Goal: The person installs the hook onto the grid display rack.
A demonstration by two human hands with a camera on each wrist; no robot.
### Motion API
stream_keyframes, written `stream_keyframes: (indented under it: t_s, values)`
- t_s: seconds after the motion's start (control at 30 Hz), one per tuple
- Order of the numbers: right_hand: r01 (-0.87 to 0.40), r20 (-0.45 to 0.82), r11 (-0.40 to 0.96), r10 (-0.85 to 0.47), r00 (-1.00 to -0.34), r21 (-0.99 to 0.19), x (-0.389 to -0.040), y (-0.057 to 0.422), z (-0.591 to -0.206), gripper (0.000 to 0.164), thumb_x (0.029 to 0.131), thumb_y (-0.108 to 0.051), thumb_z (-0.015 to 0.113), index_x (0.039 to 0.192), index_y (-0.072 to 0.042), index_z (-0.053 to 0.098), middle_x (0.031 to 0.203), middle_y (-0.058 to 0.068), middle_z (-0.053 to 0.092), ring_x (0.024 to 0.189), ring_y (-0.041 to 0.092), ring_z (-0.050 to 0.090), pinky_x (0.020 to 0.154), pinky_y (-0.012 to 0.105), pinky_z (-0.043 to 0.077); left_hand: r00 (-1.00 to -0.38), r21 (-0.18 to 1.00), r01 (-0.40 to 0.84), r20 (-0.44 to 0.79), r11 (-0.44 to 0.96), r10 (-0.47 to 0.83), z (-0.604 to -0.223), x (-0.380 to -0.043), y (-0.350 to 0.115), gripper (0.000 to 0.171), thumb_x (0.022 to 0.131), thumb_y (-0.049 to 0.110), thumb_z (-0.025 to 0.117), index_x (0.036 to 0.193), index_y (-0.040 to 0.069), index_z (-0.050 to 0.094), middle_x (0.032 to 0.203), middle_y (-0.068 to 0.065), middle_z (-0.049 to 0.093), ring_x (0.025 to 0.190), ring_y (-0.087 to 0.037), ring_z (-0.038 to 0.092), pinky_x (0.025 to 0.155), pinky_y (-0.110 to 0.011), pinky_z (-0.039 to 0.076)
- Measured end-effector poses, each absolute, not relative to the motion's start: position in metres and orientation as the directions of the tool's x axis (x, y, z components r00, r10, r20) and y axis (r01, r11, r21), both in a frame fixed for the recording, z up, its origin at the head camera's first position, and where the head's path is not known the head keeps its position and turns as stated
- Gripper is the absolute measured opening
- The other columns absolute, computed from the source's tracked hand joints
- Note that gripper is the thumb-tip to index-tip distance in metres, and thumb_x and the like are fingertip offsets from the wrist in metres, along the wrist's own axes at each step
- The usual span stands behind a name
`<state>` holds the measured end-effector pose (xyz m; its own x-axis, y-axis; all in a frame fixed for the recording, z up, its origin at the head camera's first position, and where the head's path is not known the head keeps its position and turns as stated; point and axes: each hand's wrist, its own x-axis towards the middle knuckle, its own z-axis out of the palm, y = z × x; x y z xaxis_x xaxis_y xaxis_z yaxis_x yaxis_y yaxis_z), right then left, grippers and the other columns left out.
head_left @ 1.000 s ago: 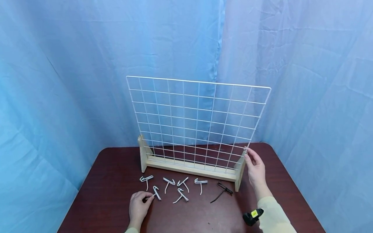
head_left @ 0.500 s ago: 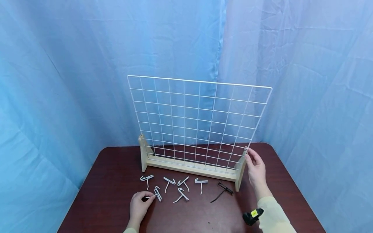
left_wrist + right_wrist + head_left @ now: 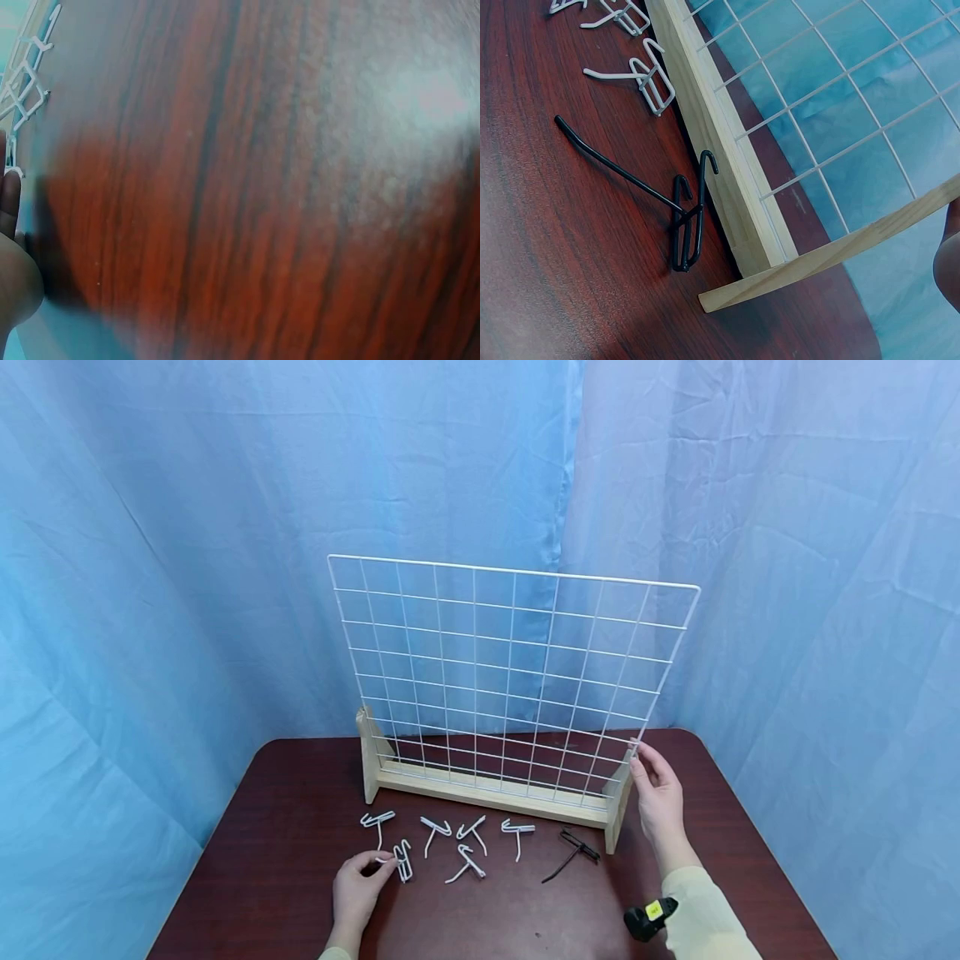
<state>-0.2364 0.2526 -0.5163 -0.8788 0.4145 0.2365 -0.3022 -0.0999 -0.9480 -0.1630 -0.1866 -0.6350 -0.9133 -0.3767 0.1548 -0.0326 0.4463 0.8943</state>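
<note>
Currently, the left hand (image 3: 356,892) pinches a white wire hook (image 3: 402,864) just beside similar hooks (image 3: 377,820) on the worktop (image 3: 285,835); the right hand (image 3: 660,799) clasps the wire grid panel (image 3: 509,671) where it meets the wooden stand (image 3: 487,792) (black hook (image 3: 684,217) lying nearby)

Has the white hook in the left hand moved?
Yes, a little: the white hook has turned in the left hand, its lower end swinging left, judged by the wooden stand.

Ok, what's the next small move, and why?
Probably lift the pinched white hook toward the wire rack: the left hand has it by the prong, the right hand holds the rack's right end, and no hooks hang there yet.
</note>
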Motion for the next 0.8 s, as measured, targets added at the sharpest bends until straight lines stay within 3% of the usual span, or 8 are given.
stream_keyframes:
  t_s: [0.43, 0.8]
  values:
    - [-0.283, 0.224, -0.085, 0.418, -0.881, -0.955, -0.2371, 0.2539, -0.5175, 0.034, 0.099, 0.001, 0.056, 0.132, 0.005, 0.057, 0.122, -0.004, 0.066, 0.106, 0.003, 0.057, 0.086, 0.012, 0.046, -0.907, 0.938, -0.031, 0.119, 0.346, -0.404, -0.6316, -0.1641, -0.1832, 0.008, 0.079, 0.008, 0.083, 0.084, 0.006, 0.078, 0.085, -0.004, 0.075, 0.08, -0.003, 0.062, 0.075, -0.013, 0.043]
    - [-0.314, 0.257, -0.089, 0.388, -0.885, -0.945, -0.2367, 0.2549, -0.5207, 0.037, 0.099, 0.0, 0.055, 0.134, 0.012, 0.05, 0.119, -0.007, 0.066, 0.107, 0.002, 0.057, 0.087, 0.012, 0.046, -0.872, 0.918, 0.064, 0.241, 0.391, -0.425, -0.6262, -0.1685, -0.177, 0.008, 0.076, 0.007, 0.085, 0.081, 0.009, 0.079, 0.084, -0.003, 0.075, 0.082, -0.006, 0.065, 0.075, -0.013, 0.044]
